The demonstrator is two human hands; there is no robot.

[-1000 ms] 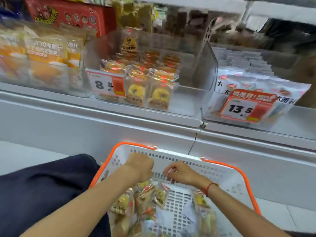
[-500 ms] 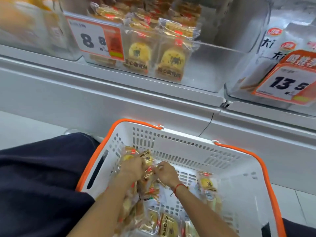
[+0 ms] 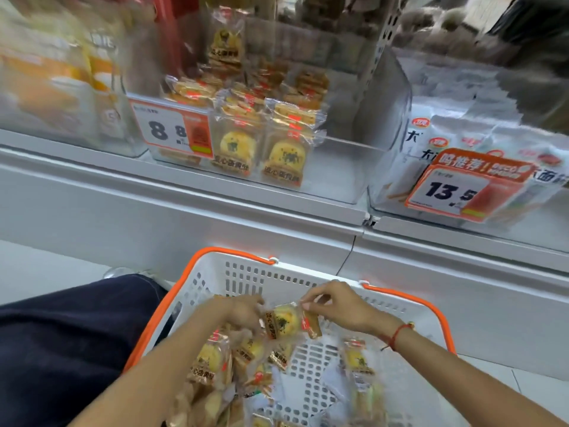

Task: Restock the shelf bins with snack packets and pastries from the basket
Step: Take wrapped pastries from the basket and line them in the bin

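Left hand [image 3: 243, 312]: fingers curled on one end of the pastry packet [image 3: 284, 320].
Right hand [image 3: 341, 306]: pinching the packet's other end.
Pastry packet: held above the basket [image 3: 409, 298], near its far rim.
Shelf bin [image 3: 354, 177]: part-filled, matching packets at front left.

A single head-worn wide-angle camera looks forward and steeply down from close above the white basket [image 3: 246, 272] at lower centre, with the shelf bins [image 3: 354, 167] near across the upper frame.
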